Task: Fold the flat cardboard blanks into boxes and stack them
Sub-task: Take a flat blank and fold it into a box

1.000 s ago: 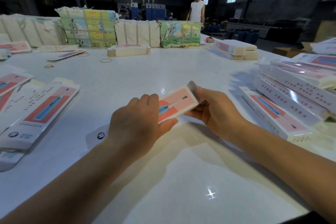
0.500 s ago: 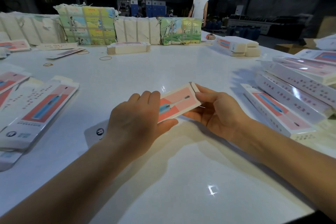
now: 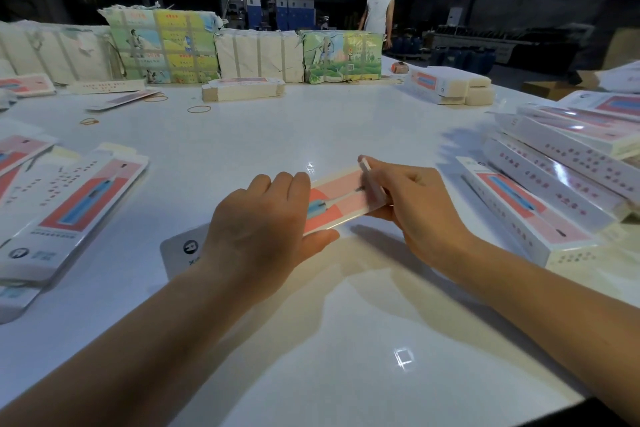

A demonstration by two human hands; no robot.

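Note:
A long white and pink toothbrush box [image 3: 341,199] lies at the middle of the white table [image 3: 311,128], its near end poking out grey-white under my left wrist. My left hand [image 3: 263,229] grips the box's middle, fingers over the top and thumb along the near edge. My right hand [image 3: 412,204] holds the far end, its fingers curled on the blurred end flap [image 3: 372,180], which stands up over the pink face. Flat blanks [image 3: 72,204] lie at the left. Folded boxes [image 3: 540,204] are stacked at the right.
Wrapped bundles [image 3: 166,42] line the table's far edge, with smaller stacks of blanks [image 3: 242,88] and boxes [image 3: 450,87] in front of them. Rubber bands [image 3: 199,109] lie on the far left part of the table. A person in a white top [image 3: 379,10] stands beyond the table.
My right hand has curled its fingers over the far end flap and swung it up over the box's face. My left hand has kept its grip on the middle.

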